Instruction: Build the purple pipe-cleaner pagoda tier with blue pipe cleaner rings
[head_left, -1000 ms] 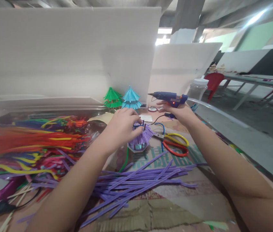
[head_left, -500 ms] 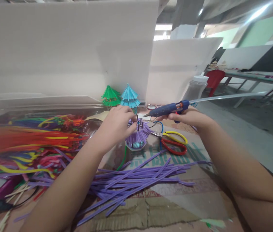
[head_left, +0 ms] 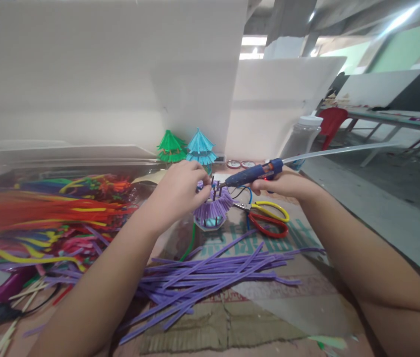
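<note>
While steadying the small purple craft with a fuzzy fringed skirt and pale angular base (head_left: 212, 209) with the left hand (head_left: 180, 191), aiming the dark blue plastic glue gun (head_left: 249, 174) at the top of it with the right hand (head_left: 287, 182). Upright on the brown lettered cardboard sheet (head_left: 262, 320), in front of the green fringed tree (head_left: 171, 147) and the light blue fringed tree (head_left: 200, 148). In close now, pointing the nozzle among the thin dark upright posts (head_left: 214, 195); touching or just short of one, cannot tell. Pinching the craft's upper edge, by the look of it, between left thumb and fingertips, though hiding the exact contact. Wrapped around the gun's handle on the right, and showing a lit red spot there; cannot tell whether pressing the trigger. Very likely at the gluing step, then, with no bead of glue to be made out. Calling next, apparently, for a short, careful squeeze right at a post, holding the craft steady and keeping left fingertips clear of the hot tip. Lying ready nearby: loose purple fuzzy strips (head_left: 210, 282), plus metal scissors with red and yellow handles (head_left: 269, 234), just beside the craft.
</note>
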`<state>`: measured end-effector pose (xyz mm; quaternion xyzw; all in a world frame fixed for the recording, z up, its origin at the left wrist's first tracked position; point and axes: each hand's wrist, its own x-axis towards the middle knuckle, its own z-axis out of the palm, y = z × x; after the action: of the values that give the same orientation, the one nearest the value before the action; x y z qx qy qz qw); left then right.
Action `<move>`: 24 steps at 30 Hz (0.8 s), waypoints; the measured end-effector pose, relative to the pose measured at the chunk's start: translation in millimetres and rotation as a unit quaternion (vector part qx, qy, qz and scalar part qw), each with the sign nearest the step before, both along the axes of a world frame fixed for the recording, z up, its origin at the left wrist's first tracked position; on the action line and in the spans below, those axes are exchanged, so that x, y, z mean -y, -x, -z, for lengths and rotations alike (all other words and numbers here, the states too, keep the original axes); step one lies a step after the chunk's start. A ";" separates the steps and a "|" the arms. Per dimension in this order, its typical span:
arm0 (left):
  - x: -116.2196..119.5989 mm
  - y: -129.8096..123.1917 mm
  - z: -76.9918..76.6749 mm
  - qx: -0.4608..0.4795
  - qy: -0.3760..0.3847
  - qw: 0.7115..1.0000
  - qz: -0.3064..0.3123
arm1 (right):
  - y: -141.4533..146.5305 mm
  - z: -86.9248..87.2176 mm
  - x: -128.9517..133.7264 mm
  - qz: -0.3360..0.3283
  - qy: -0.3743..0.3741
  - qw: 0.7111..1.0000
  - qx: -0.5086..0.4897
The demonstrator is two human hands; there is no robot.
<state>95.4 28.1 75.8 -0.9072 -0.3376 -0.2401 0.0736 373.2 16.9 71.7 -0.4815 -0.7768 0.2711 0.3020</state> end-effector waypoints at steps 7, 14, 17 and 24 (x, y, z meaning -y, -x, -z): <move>1.9 0.2 -2.0 0.002 0.009 1.000 -0.003 | 0.4 2.1 0.4 0.040 -0.011 0.998 0.057; 0.7 0.0 -1.7 0.005 0.012 1.000 -0.005 | -0.7 5.4 -0.6 0.045 -0.042 0.996 0.070; 0.0 0.2 -1.5 0.006 0.013 1.000 -0.003 | -0.6 6.5 -1.8 0.030 -0.050 0.996 0.060; 0.9 0.3 -1.9 0.004 0.012 1.000 -0.004 | -1.2 7.5 -5.5 0.013 -0.060 0.997 0.049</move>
<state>95.1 27.2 77.7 -0.9055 -0.3448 -0.2396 0.0619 374.4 22.5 64.2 -0.4855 -0.7991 0.1964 0.2951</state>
